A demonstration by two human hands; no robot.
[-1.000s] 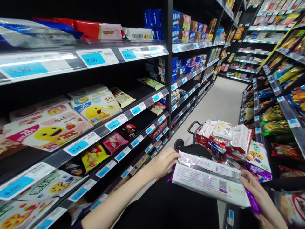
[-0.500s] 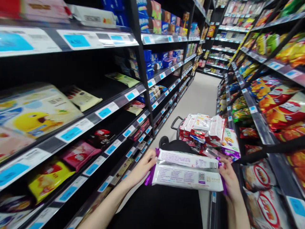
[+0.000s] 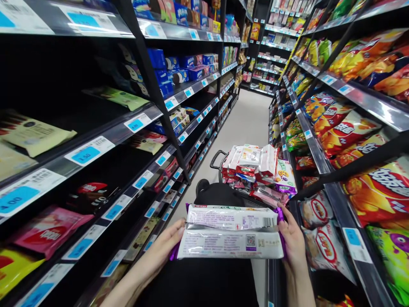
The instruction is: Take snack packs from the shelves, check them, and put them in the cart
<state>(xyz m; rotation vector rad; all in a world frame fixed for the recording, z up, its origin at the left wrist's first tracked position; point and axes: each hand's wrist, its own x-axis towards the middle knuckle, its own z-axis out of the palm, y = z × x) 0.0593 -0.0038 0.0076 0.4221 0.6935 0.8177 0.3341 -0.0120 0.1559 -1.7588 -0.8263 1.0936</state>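
Note:
I hold a long white snack packet (image 3: 230,233) with purple ends, printed back up, level in front of me. My left hand (image 3: 159,253) grips its left end, fingers curled under. At the right end my right hand (image 3: 292,243) is wrapped round the purple seal. Just beyond the packet a basket on a trolley (image 3: 217,158) is heaped with red and white snack packs (image 3: 252,168), with a purple cookie pack at its right side.
Black shelving (image 3: 140,123) with blue price tags lines the left, holding flat snack packs and blue biscuit boxes. Crisp bags (image 3: 345,128) fill the slanted shelves on the right. A pale floor aisle (image 3: 249,123) runs ahead between them.
My view has swung right and along the aisle, so the left shelves slid out of frame. The packet has come level and nearer to me, both hands still on its ends.

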